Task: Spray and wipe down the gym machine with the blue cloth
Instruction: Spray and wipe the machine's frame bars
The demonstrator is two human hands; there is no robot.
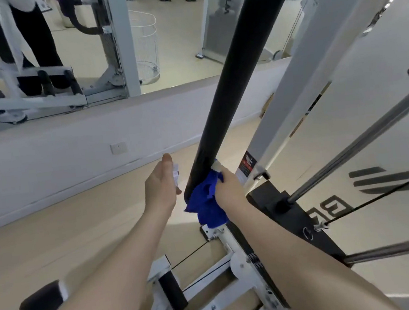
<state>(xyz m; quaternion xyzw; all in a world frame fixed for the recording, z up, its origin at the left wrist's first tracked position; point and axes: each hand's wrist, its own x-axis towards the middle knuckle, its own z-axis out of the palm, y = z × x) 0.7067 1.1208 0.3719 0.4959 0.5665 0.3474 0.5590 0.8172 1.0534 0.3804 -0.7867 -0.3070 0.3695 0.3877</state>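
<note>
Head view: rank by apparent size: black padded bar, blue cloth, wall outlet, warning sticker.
1. black padded bar
2. blue cloth
3. and 4. warning sticker and wall outlet: look alike, and at different depths, so left unranked.

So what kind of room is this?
It looks like a gym. A big wall mirror reflects more exercise machines, and close by stand a white machine frame, a black padded bar and a thin steel cable.

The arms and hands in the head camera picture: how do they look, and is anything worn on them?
Both arms are bare from the bottom edge of the picture up to the hands; no sleeve shows. The left hand and the right hand wear no glove. I see no watch, bracelet or ring on the parts that show, but most fingers are hidden from view.
</note>
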